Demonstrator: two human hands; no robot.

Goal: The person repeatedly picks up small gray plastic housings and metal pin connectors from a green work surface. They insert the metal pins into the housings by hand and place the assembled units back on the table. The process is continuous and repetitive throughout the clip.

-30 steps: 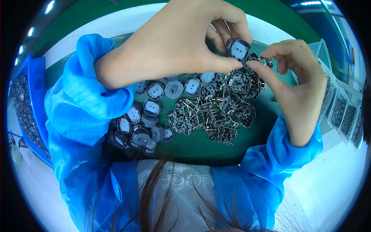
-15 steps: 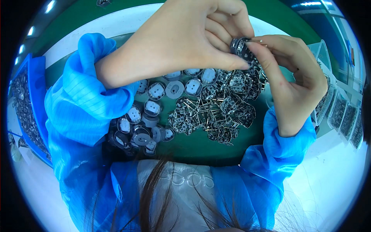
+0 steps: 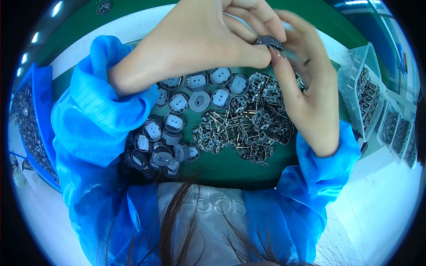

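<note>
My left hand [image 3: 208,42] pinches a small round dark grey housing [image 3: 270,42] between thumb and fingers, above the far side of the green work surface. The thumb of my right hand [image 3: 310,84] presses on the housing's near edge, while its other fingers curve behind and are partly blurred. What sits inside the housing is mostly hidden by the thumbs. Below my hands lies a heap of small black circuit boards [image 3: 262,117] with metal pins. Left of that heap, several round grey housings [image 3: 178,103] with pale square faces are spread out and partly stacked.
A blue bin [image 3: 42,106] of small dark parts stands at the left. Clear plastic boxes [image 3: 366,95] full of boards and small parts line the right side. One small dark round part [image 3: 103,7] lies on the green area beyond the white strip.
Both hands have shifted slightly left with the housing, which has tilted over. My right hand has turned more upright, its fingers moving behind the housing.
</note>
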